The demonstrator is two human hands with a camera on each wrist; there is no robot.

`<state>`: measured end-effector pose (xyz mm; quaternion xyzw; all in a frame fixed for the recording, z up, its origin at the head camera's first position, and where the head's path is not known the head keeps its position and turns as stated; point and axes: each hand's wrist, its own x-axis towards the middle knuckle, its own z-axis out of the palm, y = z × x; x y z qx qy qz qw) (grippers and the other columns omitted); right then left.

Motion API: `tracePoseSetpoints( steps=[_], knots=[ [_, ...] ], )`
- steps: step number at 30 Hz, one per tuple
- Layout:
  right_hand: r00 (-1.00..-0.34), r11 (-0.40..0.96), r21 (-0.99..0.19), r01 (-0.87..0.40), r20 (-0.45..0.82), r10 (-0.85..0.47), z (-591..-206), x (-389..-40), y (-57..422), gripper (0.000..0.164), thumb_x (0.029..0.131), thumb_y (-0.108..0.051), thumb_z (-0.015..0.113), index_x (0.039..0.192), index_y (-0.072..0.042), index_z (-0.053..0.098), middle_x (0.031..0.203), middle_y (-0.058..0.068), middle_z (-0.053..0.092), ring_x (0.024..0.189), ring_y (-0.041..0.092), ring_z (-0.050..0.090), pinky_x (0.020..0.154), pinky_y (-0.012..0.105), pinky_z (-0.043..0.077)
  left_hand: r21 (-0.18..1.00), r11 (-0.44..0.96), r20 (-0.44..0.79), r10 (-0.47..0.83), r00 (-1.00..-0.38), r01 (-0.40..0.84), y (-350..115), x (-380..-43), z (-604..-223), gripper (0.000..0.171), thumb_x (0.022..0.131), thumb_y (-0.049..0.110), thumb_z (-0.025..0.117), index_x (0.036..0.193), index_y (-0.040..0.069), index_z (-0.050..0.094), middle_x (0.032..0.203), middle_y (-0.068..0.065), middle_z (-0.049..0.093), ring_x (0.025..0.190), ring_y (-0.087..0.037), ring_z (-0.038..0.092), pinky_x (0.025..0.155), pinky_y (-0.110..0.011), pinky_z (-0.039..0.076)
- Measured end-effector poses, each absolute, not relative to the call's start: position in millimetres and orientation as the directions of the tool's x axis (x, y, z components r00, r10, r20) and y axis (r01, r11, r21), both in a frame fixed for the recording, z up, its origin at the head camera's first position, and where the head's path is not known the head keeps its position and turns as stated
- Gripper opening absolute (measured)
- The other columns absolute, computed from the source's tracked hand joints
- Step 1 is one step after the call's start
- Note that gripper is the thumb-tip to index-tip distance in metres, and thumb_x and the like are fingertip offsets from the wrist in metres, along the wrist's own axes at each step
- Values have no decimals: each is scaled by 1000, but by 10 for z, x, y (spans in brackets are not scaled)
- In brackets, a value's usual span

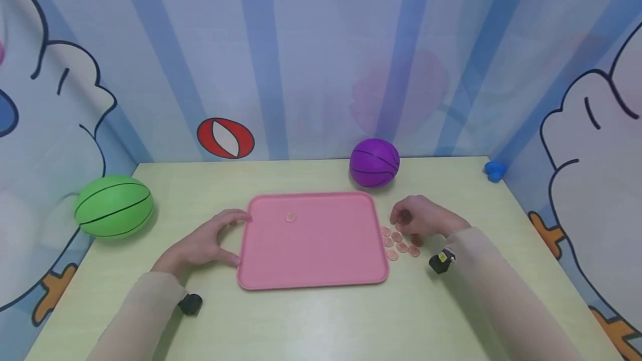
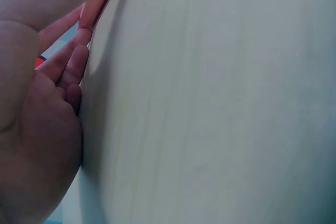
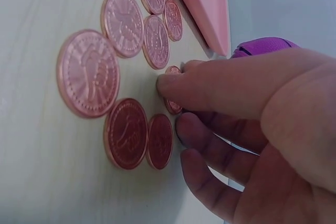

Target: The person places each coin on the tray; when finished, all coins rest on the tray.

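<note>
A pink tray (image 1: 311,249) lies on the table, bearing one copper-coloured coin (image 1: 290,217) near its upper left. At the tray's left rim is my left hand (image 1: 203,244), its thumb and fingers spread and touching the edge; only part of the tray shows in the left wrist view. Right of the tray, several coins (image 1: 402,247) lie flat in a loose cluster. Over their far side my right hand (image 1: 423,216) pinches a coin (image 3: 172,105) between thumb and fingertips, close to the tabletop. Its other fingers curl beneath the palm.
A purple ball (image 1: 374,163) stands just behind the tray's right corner. At the far left is a green ball (image 1: 114,208). A small blue object (image 1: 495,171) sits at the back right corner of the table. Printed cloth walls rise behind and at both sides.
</note>
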<state>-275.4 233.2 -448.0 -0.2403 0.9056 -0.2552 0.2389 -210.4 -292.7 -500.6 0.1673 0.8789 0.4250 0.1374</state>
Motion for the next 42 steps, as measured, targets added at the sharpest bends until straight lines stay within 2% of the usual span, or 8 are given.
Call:
tracePoseSetpoints(
  steps=[9,21,30,42],
  knots=[
    [-789,773,-559,-299,-311,-531,-4470,-2745,2319,15,94,3,69,105,-7,73,91,6,68,59,17,67,83,36,56,797,580,-101,401,-910,167,-2924,-2118,-5023,100,68,32,100,154,27,50,163,-8,38,149,-39,33,122,-74,22],
    [-806,776,-576,-257,-315,-501,-4497,-2688,2319,17,93,5,68,105,-6,72,90,7,67,58,19,66,76,32,56,788,595,-115,394,-912,158,-2924,-2119,-5043,100,68,35,99,155,28,49,163,-8,38,149,-39,32,121,-75,21],
    [-804,781,-543,-308,-291,-519,-4499,-2700,2315,20,90,8,69,102,-6,73,87,4,65,58,16,65,79,33,54,782,595,-95,406,-909,184,-2924,-2114,-5051,99,69,33,99,155,27,49,163,-8,38,149,-40,33,122,-75,20],
    [-786,768,-530,-360,-271,-556,-4495,-2716,2327,20,89,5,71,104,-8,75,91,1,68,61,13,63,79,33,55,784,594,-98,405,-909,180,-2920,-2095,-5018,99,69,32,99,154,26,50,163,-9,39,147,-39,35,122,-74,22]
  ],
)
